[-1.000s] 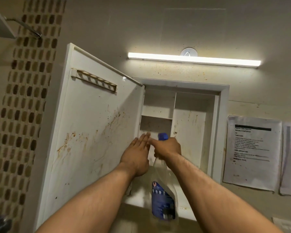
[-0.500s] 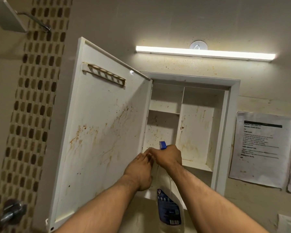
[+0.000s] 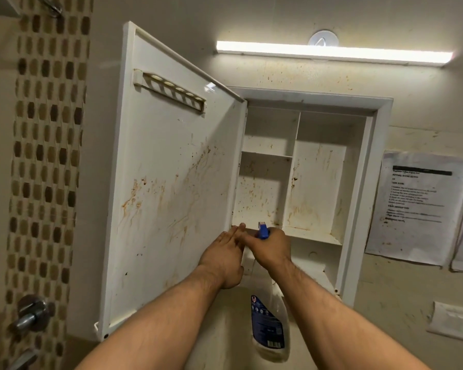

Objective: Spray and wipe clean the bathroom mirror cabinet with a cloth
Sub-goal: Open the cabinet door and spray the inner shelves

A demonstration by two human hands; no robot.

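The white mirror cabinet [image 3: 356, 182] is set into the wall, its door [image 3: 171, 182] swung open to the left. Brown stains streak the door's inner face and the shelves. My right hand [image 3: 269, 247] grips the blue trigger head of a clear spray bottle [image 3: 269, 332] with a dark blue label, held in front of the cabinet's lower shelf. My left hand [image 3: 222, 255] is raised beside it with straight fingers touching the right hand's fingers near the nozzle. No cloth is in view.
A lit strip light [image 3: 332, 53] hangs above the cabinet. Printed paper sheets [image 3: 417, 209] are stuck on the wall at right. A mosaic tile band [image 3: 46, 182] runs down the left wall, with chrome tap fittings [image 3: 32, 316] at its bottom.
The view has tilted so the cabinet sits higher and fuller in frame. Both hands and the bottle have sunk from the middle shelf to the lower shelf edge, still together.
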